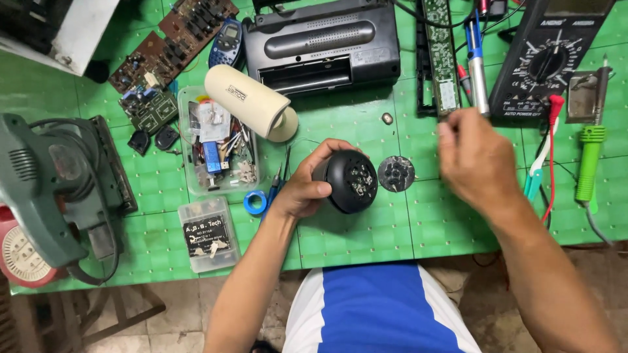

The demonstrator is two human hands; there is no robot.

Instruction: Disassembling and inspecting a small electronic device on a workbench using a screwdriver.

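Note:
My left hand (307,183) grips a round black device housing (352,181), held on the green table (366,229) with its open underside facing up and small metal parts showing inside. A round black cover disc (396,173) lies just to its right. My right hand (474,160) is blurred, raised over the table to the right of the disc, its fingertips near a blue-handled soldering iron (476,62). Whether it pinches anything small is not clear.
A black radio (324,42) and a cream cylinder (247,101) lie at the back. Clear parts boxes (216,147) stand left, circuit boards (167,49) behind them. A multimeter (546,55), a green-handled tool (589,160), and a green power tool (46,189) flank the edges.

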